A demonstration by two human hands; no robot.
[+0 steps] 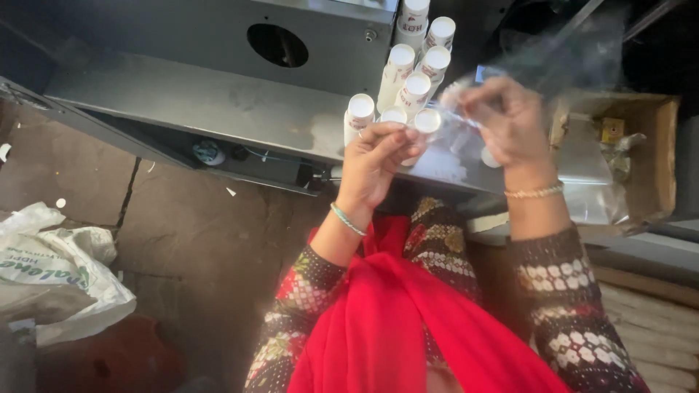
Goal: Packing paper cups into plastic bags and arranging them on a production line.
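On the grey metal bench [218,102], a cluster of small white plastic bottles [411,73] stands upright, each a slim cylinder with a flat round white cap, packed close and touching one another near the bench's front edge. The left hand [375,156] is curled narrowly around one white bottle [426,124] at the near side of the cluster, fingertips pinching it just below its cap. The right hand [510,120] is closed in a pinch on the edge of a thin clear plastic bag [553,58], which rises crinkled and see-through above and behind the fingers; the picture is blurred here, so what the bag contains cannot be told. The bag's mouth sits just beside the held bottle.

To the right, an open cardboard box [655,138] holds clear plastic sheeting [590,182] and a small yellow block [611,129]. The bench surface is smooth and dull, with a round hole [277,45] in the metal panel behind it. Down on the brown stone floor [196,240] at the left lies a crumpled white woven sack [58,269]. A red cloth [393,320] lies over the person's lap between patterned knit sleeves [575,306], with a bead bracelet on each wrist.
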